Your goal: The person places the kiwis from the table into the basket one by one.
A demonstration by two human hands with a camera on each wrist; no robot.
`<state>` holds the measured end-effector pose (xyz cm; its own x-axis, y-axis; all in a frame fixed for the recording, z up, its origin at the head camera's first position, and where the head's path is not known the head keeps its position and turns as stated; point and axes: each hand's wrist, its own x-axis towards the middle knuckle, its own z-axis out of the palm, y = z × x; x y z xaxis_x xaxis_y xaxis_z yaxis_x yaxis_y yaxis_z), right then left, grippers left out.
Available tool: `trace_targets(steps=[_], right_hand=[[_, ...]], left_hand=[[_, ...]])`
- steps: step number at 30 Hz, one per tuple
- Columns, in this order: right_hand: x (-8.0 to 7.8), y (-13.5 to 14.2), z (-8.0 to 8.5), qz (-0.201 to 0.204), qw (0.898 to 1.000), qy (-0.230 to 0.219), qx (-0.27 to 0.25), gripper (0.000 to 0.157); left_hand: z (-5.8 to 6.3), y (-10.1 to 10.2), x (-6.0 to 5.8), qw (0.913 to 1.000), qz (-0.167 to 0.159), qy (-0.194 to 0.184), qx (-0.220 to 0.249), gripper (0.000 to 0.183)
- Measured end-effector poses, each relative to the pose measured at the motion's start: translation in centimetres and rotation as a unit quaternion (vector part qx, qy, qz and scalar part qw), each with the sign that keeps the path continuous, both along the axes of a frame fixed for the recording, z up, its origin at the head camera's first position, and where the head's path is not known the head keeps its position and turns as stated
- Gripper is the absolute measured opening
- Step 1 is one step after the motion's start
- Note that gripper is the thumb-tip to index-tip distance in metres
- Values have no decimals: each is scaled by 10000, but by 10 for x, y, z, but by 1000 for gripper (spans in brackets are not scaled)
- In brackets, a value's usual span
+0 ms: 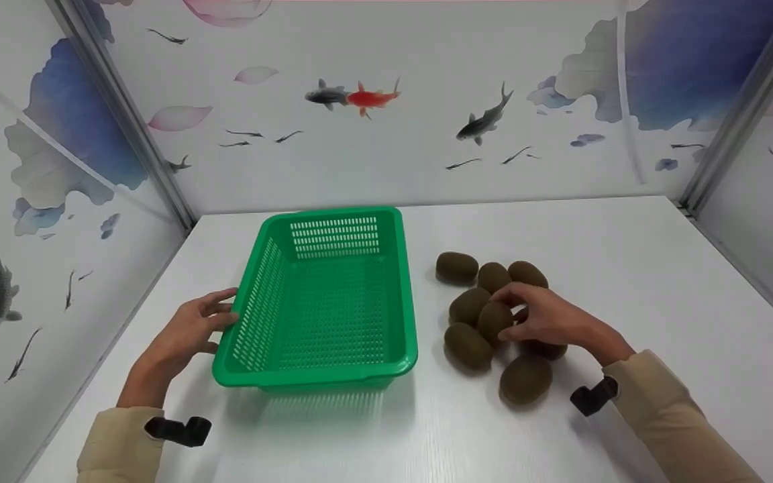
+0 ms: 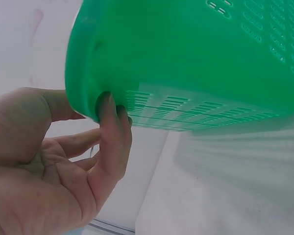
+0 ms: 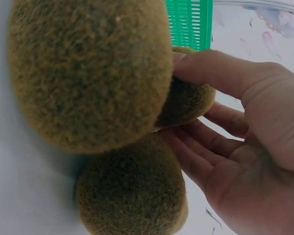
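Note:
A green plastic basket (image 1: pixel 333 365) with slotted walls stands on the white table, with nothing inside it. My left hand (image 1: pixel 192 329) grips its left rim; in the left wrist view the thumb is at the rim and the fingers (image 2: pixel 112 137) curl against the outer wall just below. To the right of the basket lies a cluster of several brown, fuzzy kiwis. Among them, my right hand (image 1: pixel 547 315) holds one kiwi (image 1: pixel 494 323) between thumb and fingers. The right wrist view shows this kiwi (image 3: pixel 186 100) partly hidden behind a nearer kiwi (image 3: pixel 88 73).
Other kiwis lie close around the right hand: one at the back left (image 1: pixel 456 268), one at the left (image 1: pixel 468 346) and one in front (image 1: pixel 525 380). White panels printed with fish, such as the back panel (image 1: pixel 413 168), enclose the table (image 1: pixel 427 436) at the back and sides.

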<state>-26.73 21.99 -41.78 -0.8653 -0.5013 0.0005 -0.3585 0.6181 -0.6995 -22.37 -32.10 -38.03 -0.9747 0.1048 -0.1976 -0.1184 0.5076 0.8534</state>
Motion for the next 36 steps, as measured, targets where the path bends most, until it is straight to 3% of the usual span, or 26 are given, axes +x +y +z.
trace_targets(steps=[13, 19, 28, 36], right_hand=[[-8, -6, 18, -22, 9978, -161, -643, 45], [-9, -14, 32, -281, 9933, -414, -1038, 45], [-14, -34, 53, -478, 9749, -1247, -1783, 45], [-23, -62, 68, -581, 9581, -1819, -2136, 46]], left_hand=[[3, -5, -1, 9999, -112, -7, 119, 65], [1, -6, -2, 9995, -214, 60, 214, 65], [1, -6, -4, 9994, -179, 2, 293, 64], [-3, -8, -5, 9985, -230, -3, 495, 65]])
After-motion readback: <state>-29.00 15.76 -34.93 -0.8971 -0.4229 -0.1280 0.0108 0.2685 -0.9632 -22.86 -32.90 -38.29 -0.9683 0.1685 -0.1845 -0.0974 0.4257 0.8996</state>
